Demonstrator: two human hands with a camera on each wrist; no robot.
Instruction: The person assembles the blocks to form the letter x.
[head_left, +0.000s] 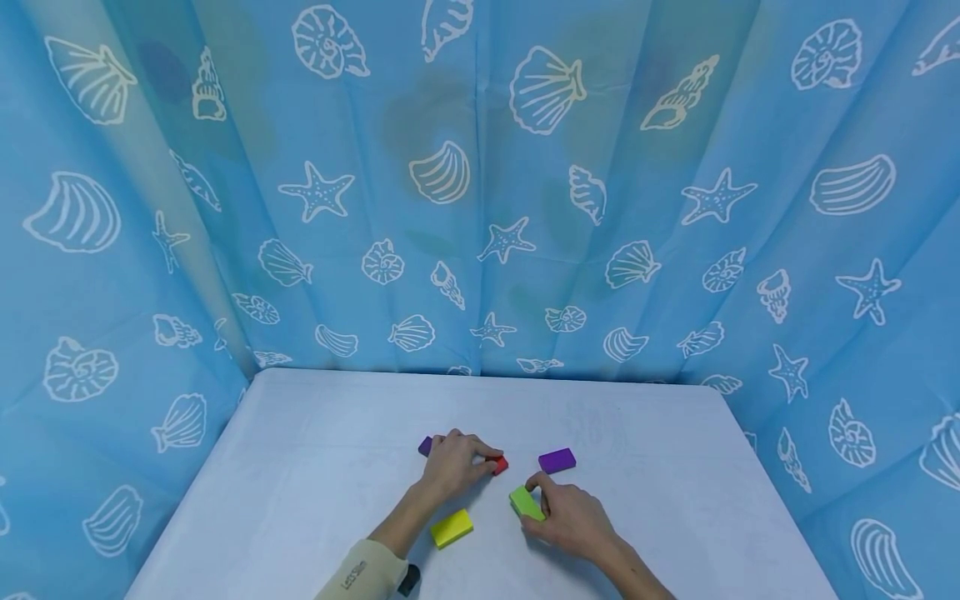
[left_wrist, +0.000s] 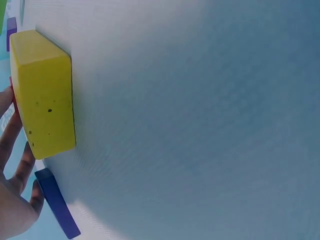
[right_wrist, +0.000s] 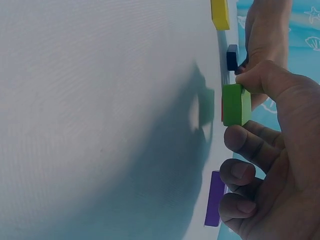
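Thumb and fingertips of my left hand pinch a red block, mostly covered by the fingers in the head view. My right hand pinches a light green block between thumb and index finger. In the right wrist view this green block is held off the tabletop, its shadow falling apart from it. A yellow block lies on the table just nearer than the left hand. Beyond the right hand lies a purple block. Another purple block is partly hidden behind the left hand.
A white cloth covers the table. Behind it and along both sides hangs a blue curtain printed with shells and starfish. The left forearm wears a pale sleeve with a dark piece at its edge.
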